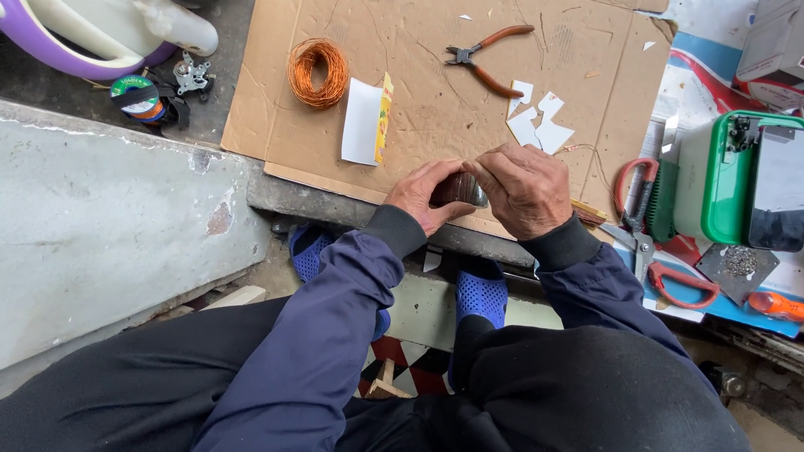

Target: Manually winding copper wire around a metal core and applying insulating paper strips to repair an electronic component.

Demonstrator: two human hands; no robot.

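- My left hand and right hand meet at the near edge of the flat brown cardboard sheet; both are curled closed around a small dark rounded object with a shiny metal end, which sits between them.
- I cannot tell what this object is; my fingers cover most of it.
- Far left on the cardboard sheet lies a coil of thin copper-coloured wire, and just right of it a folded white card with a yellow edge.
- Far of my hands lie small pliers with orange-brown handles, jaws pointing left.
- Between the pliers and my right hand lie cut white paper scraps.
- Right of the cardboard sheet I see red-handled shears and a green plastic box.
- Below my hands, blue perforated shoes rest on the floor.
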